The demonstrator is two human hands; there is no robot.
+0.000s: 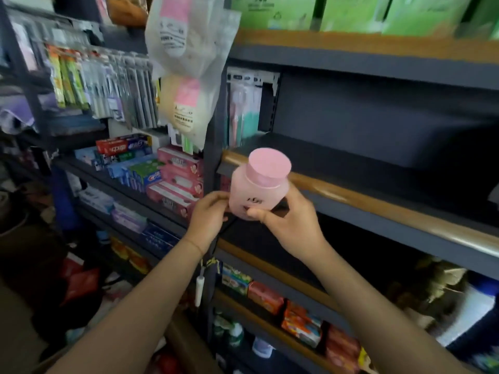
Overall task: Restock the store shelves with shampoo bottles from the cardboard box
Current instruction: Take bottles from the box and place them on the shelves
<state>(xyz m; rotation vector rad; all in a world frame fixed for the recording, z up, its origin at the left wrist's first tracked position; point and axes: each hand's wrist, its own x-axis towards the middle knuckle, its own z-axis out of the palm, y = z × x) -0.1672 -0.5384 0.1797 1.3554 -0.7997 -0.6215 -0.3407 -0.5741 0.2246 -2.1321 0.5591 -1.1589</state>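
Observation:
A pink shampoo bottle (256, 184) with a wide flat pink cap is held upright in front of the middle shelf (351, 197), just below its wooden front rail. My right hand (286, 220) grips the bottle's lower body from the right and beneath. My left hand (209, 214) touches its left side with the fingertips. The shelf board behind the bottle is dark and bare, apart from toothbrush packs (240, 112) at its left end. The cardboard box is out of sight.
Toothpaste boxes (162, 174) fill the left rack. Plastic bags (186, 63) hang over the dark upright post (212, 147) between the racks. Green cartons (351, 12) stand on the top shelf. Soap packs (297, 317) lie on the lower shelves.

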